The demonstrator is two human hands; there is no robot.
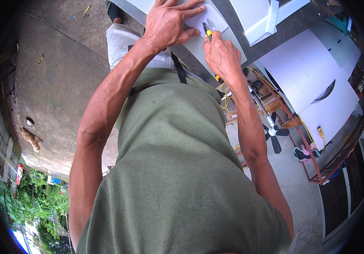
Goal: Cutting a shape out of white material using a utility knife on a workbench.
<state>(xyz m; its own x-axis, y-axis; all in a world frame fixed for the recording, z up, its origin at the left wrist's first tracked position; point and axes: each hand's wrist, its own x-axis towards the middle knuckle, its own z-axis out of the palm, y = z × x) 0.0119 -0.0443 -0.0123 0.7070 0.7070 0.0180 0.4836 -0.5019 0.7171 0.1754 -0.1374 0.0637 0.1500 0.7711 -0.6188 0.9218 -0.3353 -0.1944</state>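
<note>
Grey concrete floor (59,80), white panels (304,67), black fan (273,132), green foliage (38,199), daylight

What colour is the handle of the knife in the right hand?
Yellow with black, on the knife gripped by the right hand; seen in the head view.

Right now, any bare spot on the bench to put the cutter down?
Bare room: the big white sheet right of the right hand, up to its curved cut-out. Crowded: under the left hand, which presses a small white piece beside the yellow cutter, and the stacked white offcuts beyond.
</note>
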